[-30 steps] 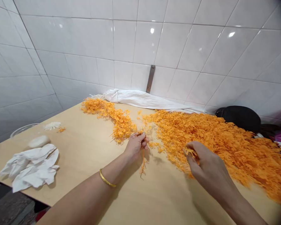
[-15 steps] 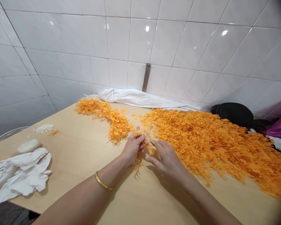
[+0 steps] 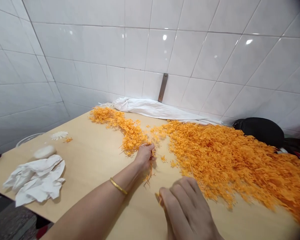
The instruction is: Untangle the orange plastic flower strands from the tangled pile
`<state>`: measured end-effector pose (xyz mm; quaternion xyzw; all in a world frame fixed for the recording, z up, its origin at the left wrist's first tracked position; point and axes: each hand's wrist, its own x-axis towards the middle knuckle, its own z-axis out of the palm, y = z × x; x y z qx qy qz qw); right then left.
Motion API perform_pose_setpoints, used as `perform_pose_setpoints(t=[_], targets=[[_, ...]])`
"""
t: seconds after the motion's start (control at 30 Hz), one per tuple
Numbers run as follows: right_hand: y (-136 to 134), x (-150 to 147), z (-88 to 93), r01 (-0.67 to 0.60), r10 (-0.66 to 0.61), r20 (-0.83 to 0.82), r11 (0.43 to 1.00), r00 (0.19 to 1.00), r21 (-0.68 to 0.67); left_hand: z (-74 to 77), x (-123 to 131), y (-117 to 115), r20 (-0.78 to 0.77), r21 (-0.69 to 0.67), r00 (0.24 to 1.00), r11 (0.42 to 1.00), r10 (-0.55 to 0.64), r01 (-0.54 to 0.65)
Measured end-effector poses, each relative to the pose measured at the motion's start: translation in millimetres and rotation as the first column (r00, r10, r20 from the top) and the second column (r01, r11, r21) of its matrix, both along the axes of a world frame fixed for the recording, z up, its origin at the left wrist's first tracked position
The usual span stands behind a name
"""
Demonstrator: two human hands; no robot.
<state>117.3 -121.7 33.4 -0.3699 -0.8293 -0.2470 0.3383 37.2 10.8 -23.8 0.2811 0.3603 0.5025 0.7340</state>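
Where tiled wall (image 3: 150, 50) meets tabletop (image 3: 95, 156), orange strands (image 3: 227, 160)

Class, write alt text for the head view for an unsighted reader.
A left hand with a gold bangle pinches orange strands beside a large orange heap on a pale wooden table; the right hand holds a small orange piece.

A single head-worn camera is angled forward and down, close above the pale wooden desk (image 3: 90, 156); the left hand (image 3: 145, 156), right hand (image 3: 187, 210) and white glazed tile wall (image 3: 140, 43) are framed.
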Motion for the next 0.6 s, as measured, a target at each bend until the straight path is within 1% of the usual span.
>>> perform_pose_setpoints(t=[0.03, 0.07, 0.1, 0.13, 0.17, 0.2, 0.23, 0.27, 0.3, 0.33, 0.37, 0.4, 0.47, 0.53, 0.6], targets=[[-2.8, 3.9, 7.0, -0.005, 0.006, -0.015, 1.000, 1.000, 0.024, -0.1, -1.6, 1.2, -0.006, 0.014, 1.000, 1.000, -0.015, 0.015], [-2.5, 10.9, 12.1, 0.048, -0.047, -0.025, 0.998, 0.999, 0.034, -0.3, -3.5, 1.4, -0.016, 0.043, 0.999, 0.998, -0.047, 0.048], [1.0, 20.5, 14.9, 0.145, -0.144, -0.022, 0.988, 0.989, 0.044, -0.5, -5.4, 0.8, -0.023, 0.066, 0.995, 0.993, -0.093, 0.095], [6.8, 32.3, 15.0, 0.284, -0.284, -0.001, 0.958, 0.959, 0.042, -0.5, -7.3, -0.2, -0.027, 0.080, 0.989, 0.986, -0.145, 0.147], [14.3, 45.0, 12.8, 0.434, -0.434, 0.049, 0.901, 0.899, 0.024, -0.4, -9.0, -1.6, -0.029, 0.090, 0.983, 0.979, -0.183, 0.185], [22.3, 57.5, 8.6, 0.566, -0.562, 0.117, 0.824, 0.819, -0.002, -0.1, -10.5, -2.9, -0.032, 0.095, 0.979, 0.975, -0.199, 0.201], [30.0, 68.5, 3.4, 0.661, -0.650, 0.163, 0.750, 0.742, -0.014, 0.4, -11.5, -4.0, -0.036, 0.097, 0.981, 0.976, -0.193, 0.195], [36.8, 77.0, -2.2, 0.705, -0.688, 0.195, 0.709, 0.699, -0.024, 1.2, -12.3, -4.9, -0.048, 0.103, 0.982, 0.977, -0.182, 0.186], [42.1, 82.2, -7.0, 0.718, -0.696, 0.212, 0.695, 0.686, -0.044, 2.1, -12.6, -5.6, -0.067, 0.117, 0.983, 0.977, -0.174, 0.180], [45.9, 83.9, -10.4, 0.705, -0.680, 0.208, 0.705, 0.703, -0.078, 3.2, -12.7, -6.3, -0.093, 0.133, 0.981, 0.974, -0.170, 0.181], [48.5, 82.2, -11.9, 0.667, -0.643, 0.189, 0.734, 0.742, -0.128, 4.5, -12.5, -7.0, -0.125, 0.150, 0.978, 0.971, -0.170, 0.188], [50.4, 77.6, -11.4, 0.608, -0.589, 0.154, 0.771, 0.794, -0.189, 5.7, -12.1, -7.6, -0.163, 0.169, 0.973, 0.967, -0.165, 0.192], [54.1, 62.7, -5.1, 0.450, -0.462, 0.040, 0.836, 0.886, -0.313, 8.1, -11.2, -9.1, -0.248, 0.208, 0.960, 0.961, -0.130, 0.184], [60.9, 46.1, 4.0, 0.299, -0.360, -0.083, 0.866, 0.929, -0.401, 9.3, -10.4, -10.1, -0.326, 0.250, 0.942, 0.954, -0.077, 0.164], [71.0, 32.4, 10.9, 0.189, -0.295, -0.177, 0.872, 0.939, -0.451, 8.1, -9.7, -9.9, -0.393, 0.294, 0.919, 0.942, -0.035, 0.162]])
